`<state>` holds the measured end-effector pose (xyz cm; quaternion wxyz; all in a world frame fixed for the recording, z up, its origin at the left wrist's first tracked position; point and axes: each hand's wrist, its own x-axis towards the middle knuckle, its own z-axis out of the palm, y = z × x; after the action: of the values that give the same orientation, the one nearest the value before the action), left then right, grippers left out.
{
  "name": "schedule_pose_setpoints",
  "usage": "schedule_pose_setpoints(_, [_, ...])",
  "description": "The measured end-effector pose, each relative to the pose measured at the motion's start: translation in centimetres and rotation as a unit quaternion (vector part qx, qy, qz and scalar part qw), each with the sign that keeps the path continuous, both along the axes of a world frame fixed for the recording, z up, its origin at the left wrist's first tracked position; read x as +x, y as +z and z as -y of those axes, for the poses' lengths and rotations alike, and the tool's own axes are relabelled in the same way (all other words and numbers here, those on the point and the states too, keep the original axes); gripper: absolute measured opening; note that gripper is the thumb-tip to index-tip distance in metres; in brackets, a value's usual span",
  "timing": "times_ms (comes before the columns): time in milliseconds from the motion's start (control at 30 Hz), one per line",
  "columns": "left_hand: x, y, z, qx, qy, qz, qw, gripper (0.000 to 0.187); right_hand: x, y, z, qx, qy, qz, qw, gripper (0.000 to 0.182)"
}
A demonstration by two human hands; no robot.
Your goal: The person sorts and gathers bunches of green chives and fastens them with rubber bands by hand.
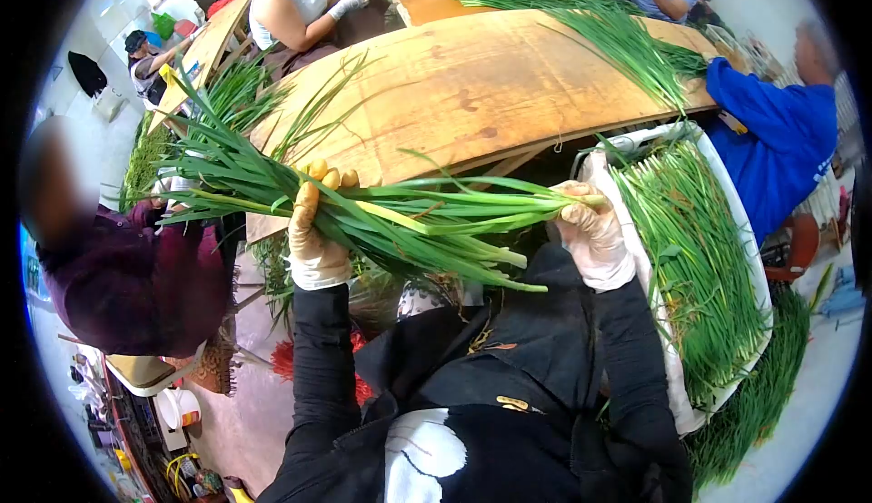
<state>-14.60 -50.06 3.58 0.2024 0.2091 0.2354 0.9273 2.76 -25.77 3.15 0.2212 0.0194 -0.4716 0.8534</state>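
A bunch of long green leafy stalks [409,212], resembling green garlic or chives, is stretched between my two gloved hands. My left hand [318,230] wraps round the leafy part, fingers closed over it. On the other side, my right hand [595,235] closes on the pale stem end of some stalks. Other cut ends of the bunch hang free below, over my dark jacket. Beside my right hand stands a white crate [761,271] filled with similar green stalks [690,267].
A wooden table [436,94] lies ahead, with piled greens [627,49] at its far right. People sit around it: one in blue [772,139] at right, one in dark purple [145,276] at left. More greens [763,403] lie on the floor. A white bucket [179,408] stands lower left.
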Motion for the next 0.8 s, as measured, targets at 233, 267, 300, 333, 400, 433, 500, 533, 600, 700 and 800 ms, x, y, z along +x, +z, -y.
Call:
schedule_pose_setpoints(233, [-0.9,-0.7,-0.2,-0.021,0.042,0.041,0.998,0.032,-0.1,-1.2,0.3,0.155,-0.096,0.037,0.983,0.017])
schedule_pose_setpoints(267, [-1.2,-0.9,0.0,-0.022,0.048,0.042,0.998,0.033,0.2,-1.3,0.2,0.214,-0.078,0.080,0.971,0.018])
schedule_pose_setpoints(300, [-1.5,-1.1,0.2,-0.023,0.054,0.044,0.997,0.034,0.4,-1.4,0.0,0.271,-0.059,0.122,0.953,0.019])
schedule_pose_setpoints(333, [-1.8,-1.0,0.5,-0.009,0.042,0.031,0.999,0.035,0.6,-1.3,-0.5,0.384,-0.070,0.142,0.909,0.016])
schedule_pose_setpoints(400, [-1.7,-0.6,0.7,0.016,0.024,0.029,0.999,0.037,0.8,-1.7,-1.4,0.494,-0.113,0.148,0.849,0.015])
schedule_pose_setpoints(433, [-1.6,-0.5,0.7,0.015,0.025,0.030,0.999,0.037,0.9,-1.8,-1.7,0.596,-0.152,0.150,0.774,0.015])
schedule_pose_setpoints(500, [-1.6,-0.4,0.9,-0.004,0.029,0.018,0.999,0.035,1.2,-1.4,-2.0,0.592,-0.185,0.165,0.767,0.017])
schedule_pose_setpoints(533, [-1.2,-0.1,0.9,-0.025,0.038,-0.011,0.999,0.031,1.3,-0.8,-1.8,0.553,-0.177,0.217,0.785,0.017])
schedule_pose_setpoints(600, [-1.4,0.4,1.3,-0.011,0.029,0.010,0.999,0.028,1.6,-0.8,-2.1,0.510,-0.167,0.270,0.799,0.018])
schedule_pose_setpoints(700, [-2.6,1.2,3.0,0.054,0.012,0.047,0.997,0.021,3.2,-3.8,-5.4,0.454,-0.217,0.342,0.794,0.015])
schedule_pose_setpoints(800, [-3.8,2.2,5.5,0.063,0.065,0.037,0.995,0.020,5.0,-7.7,-9.3,0.599,-0.305,0.383,0.633,0.013])
